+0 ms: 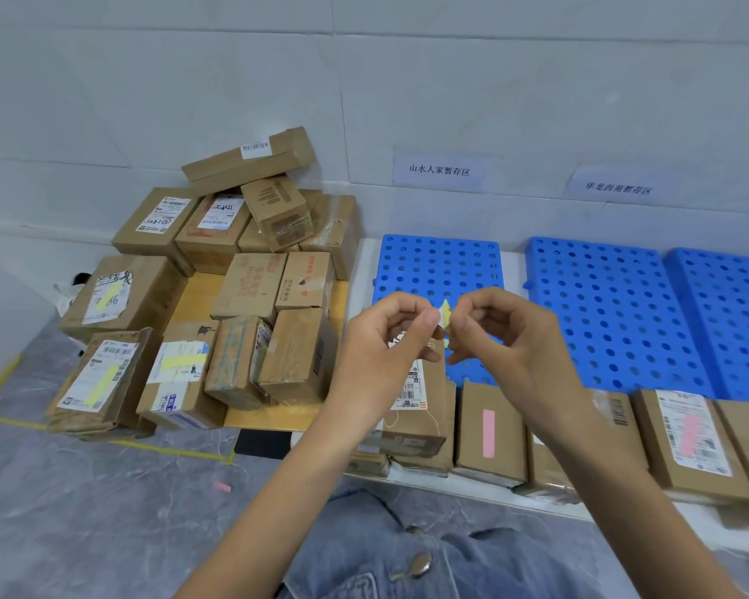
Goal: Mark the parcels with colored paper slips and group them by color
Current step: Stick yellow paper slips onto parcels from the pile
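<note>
My left hand (390, 339) and my right hand (500, 335) meet in mid-air and both pinch a small yellow paper slip (445, 312) with a white backing. Under them stands a cardboard parcel (422, 408) with a shipping label, partly hidden by my left hand. On the left lies a pile of brown parcels (217, 296); three of them at the front left carry yellow slips (183, 361). In the near right row, parcels bear pink slips (488, 433).
Blue perforated pallets (615, 313) lie along the white wall under two paper signs (439, 170). A wooden board (273, 415) holds the left pile, edged by yellow floor tape (165, 449). A loose pink slip (221, 486) lies on the grey floor. My denim-clad knee (385, 551) is below.
</note>
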Action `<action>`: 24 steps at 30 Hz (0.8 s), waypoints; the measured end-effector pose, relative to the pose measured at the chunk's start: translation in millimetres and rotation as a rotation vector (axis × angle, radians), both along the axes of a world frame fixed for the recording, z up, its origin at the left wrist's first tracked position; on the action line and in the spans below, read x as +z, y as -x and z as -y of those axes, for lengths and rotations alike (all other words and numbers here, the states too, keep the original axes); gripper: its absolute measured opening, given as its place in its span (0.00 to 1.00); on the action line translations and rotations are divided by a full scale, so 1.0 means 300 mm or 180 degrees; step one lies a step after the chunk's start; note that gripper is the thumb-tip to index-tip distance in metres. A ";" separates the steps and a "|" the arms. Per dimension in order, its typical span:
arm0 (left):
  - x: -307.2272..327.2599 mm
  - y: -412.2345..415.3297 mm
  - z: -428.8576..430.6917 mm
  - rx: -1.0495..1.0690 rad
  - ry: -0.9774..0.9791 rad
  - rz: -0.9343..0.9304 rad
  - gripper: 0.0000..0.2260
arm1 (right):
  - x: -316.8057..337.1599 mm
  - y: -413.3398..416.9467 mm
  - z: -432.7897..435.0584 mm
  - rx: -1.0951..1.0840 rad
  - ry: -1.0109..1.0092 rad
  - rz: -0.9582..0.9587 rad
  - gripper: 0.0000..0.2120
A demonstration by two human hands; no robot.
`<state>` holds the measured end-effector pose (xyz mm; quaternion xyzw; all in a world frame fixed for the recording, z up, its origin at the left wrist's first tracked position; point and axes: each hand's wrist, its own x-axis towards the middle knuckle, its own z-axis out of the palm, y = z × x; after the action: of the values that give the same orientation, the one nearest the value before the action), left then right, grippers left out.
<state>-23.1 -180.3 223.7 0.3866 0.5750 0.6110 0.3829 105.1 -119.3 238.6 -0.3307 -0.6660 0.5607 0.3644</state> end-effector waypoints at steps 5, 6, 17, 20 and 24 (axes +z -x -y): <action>-0.017 -0.001 -0.014 0.0209 -0.0025 0.0590 0.04 | -0.019 -0.022 -0.029 -0.0208 0.0466 -0.0204 0.06; -0.020 -0.003 -0.016 0.0231 -0.0059 0.0580 0.04 | -0.024 -0.022 -0.028 -0.0236 0.0491 -0.0215 0.06; -0.076 -0.016 -0.067 0.0269 -0.0002 0.0612 0.03 | -0.107 -0.014 -0.058 -0.0865 -0.0303 0.0127 0.03; -0.122 0.006 -0.101 0.0363 0.0250 0.0801 0.04 | -0.162 -0.076 -0.155 -0.1120 0.0569 -0.0081 0.05; -0.202 0.039 -0.139 0.0580 0.0581 0.0568 0.05 | -0.252 -0.201 -0.253 -0.1880 0.1122 -0.0355 0.06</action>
<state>-34.7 -138.7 163.1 0.2406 0.6245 0.6203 0.4090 165.4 -43.3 163.1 -0.5358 -0.4135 0.5545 0.4841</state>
